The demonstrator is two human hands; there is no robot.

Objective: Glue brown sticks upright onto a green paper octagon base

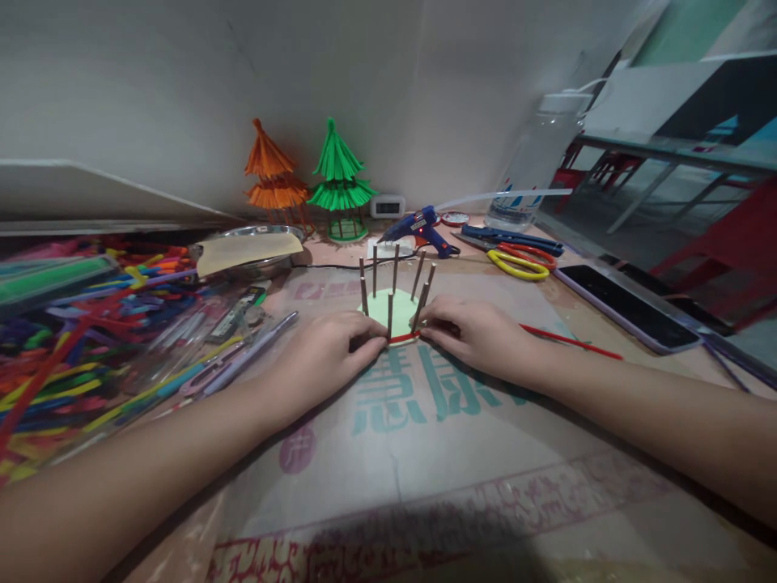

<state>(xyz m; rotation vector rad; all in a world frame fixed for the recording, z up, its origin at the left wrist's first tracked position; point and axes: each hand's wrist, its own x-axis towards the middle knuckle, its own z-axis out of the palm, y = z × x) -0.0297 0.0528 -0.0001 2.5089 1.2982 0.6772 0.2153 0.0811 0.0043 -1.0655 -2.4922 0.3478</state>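
A pale green paper disc (pixel 394 312) lies on the cardboard-covered table with several thin brown sticks (pixel 375 271) standing upright round its rim. A red straw (pixel 571 341) runs from the right and bends along the disc's near edge. My left hand (pixel 328 352) rests at the disc's near-left side, fingers curled and pinching the straw's end by a stick. My right hand (pixel 479 332) sits at the near-right side, fingers closed, pressing the straw against the base.
A pile of coloured straws (pixel 73 340) fills the left. Orange (pixel 273 174) and green (pixel 340 178) paper pagoda models stand by the wall. A blue glue gun (pixel 422 229), yellow and red scissors (pixel 519 261), a phone (pixel 625 306) and a large water bottle (pixel 534 170) lie to the right.
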